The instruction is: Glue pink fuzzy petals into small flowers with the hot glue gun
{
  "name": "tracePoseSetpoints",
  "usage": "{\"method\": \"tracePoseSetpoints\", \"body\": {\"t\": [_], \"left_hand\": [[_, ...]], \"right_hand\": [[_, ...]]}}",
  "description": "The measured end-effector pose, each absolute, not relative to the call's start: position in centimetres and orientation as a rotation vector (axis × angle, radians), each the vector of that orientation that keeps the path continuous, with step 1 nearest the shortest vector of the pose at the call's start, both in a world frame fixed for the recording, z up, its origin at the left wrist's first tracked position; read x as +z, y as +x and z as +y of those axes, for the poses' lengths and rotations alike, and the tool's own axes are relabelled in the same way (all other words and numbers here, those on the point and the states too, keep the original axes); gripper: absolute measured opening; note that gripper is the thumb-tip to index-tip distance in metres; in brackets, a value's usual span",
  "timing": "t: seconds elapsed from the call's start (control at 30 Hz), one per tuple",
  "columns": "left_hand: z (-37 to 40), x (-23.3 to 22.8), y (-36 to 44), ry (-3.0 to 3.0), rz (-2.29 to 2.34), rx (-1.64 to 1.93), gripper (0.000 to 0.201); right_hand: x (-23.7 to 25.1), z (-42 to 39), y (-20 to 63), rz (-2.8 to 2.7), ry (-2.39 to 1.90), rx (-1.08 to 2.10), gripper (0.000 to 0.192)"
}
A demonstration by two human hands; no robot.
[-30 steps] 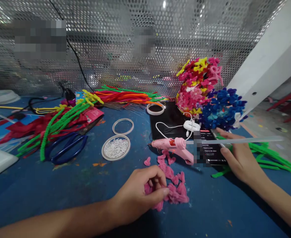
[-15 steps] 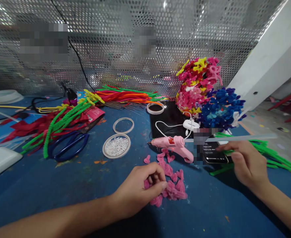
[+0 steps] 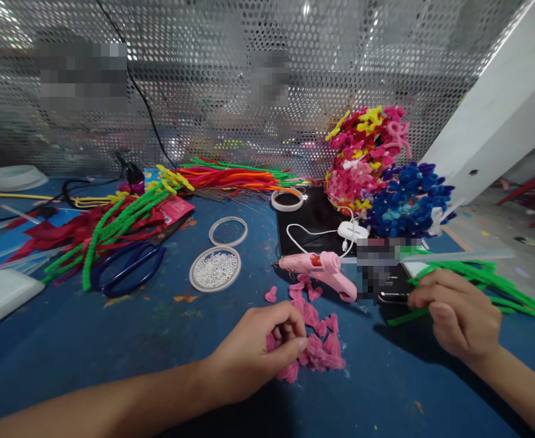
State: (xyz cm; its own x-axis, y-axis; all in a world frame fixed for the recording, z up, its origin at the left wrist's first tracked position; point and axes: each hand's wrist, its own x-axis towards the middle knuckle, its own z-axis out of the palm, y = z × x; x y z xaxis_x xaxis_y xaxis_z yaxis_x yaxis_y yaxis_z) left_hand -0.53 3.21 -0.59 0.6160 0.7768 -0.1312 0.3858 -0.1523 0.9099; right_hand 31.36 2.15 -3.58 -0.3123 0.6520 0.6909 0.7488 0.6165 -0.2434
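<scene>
Lying loose on the bench (image 3: 149, 331), the pink fuzzy pieces (image 3: 332, 345) appear shaped but unjoined. The left hand (image 3: 270, 347) curls over them, grip indeterminable. Right hand (image 3: 463, 313): curled at the phone (image 3: 395, 286), hold indeterminable. Glue gun (image 3: 310, 266) nearby, unheld. Beyond, pink (image 3: 352, 179) and blue flower bunches (image 3: 404, 204) look assembled.

No legible txt or nos. anywhere.
Phone (image 3: 394, 285) just R of glue gun (image 3: 310, 265): white lines on dark screen, too small/blurry to read. Pink pkt (image 3: 177, 210), well L of glue gun: marks illegible.
</scene>
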Motion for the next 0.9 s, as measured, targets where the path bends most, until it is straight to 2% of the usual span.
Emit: {"method": "tracePoseSetpoints", "body": {"t": [0.2,0.3,0.4,0.57,0.7,0.9], "left_hand": [[3.1,-0.7,-0.7,1.794,0.994,0.48,0.003],[3.1,-0.6,-0.8,1.827,1.088,0.517,0.013],[3.0,-0.5,-0.8,1.896,1.093,0.479,0.013],[2.7,-0.4,-0.5,2.051,1.043,0.391,0.013],[2.5,-0.4,-0.4,2.113,1.033,0.342,0.015],[2.4,-0.6,-0.2,2.194,0.984,0.318,0.019]], "right_hand": [[-3.5,2.1,31.3,-2.112,-1.086,-0.142,0.033],[-3.5,2.0,31.3,-2.179,-1.013,-0.143,0.033],[-3.5,2.0,31.1,-2.286,-1.007,-0.161,0.036],[-3.3,1.9,29.7,-2.572,-0.829,-0.336,0.044],[-3.2,1.5,27.5,-2.691,-0.705,-0.45,0.041],[-3.9,-0.3,24.6,-2.574,-0.882,-0.338,0.041]]}}
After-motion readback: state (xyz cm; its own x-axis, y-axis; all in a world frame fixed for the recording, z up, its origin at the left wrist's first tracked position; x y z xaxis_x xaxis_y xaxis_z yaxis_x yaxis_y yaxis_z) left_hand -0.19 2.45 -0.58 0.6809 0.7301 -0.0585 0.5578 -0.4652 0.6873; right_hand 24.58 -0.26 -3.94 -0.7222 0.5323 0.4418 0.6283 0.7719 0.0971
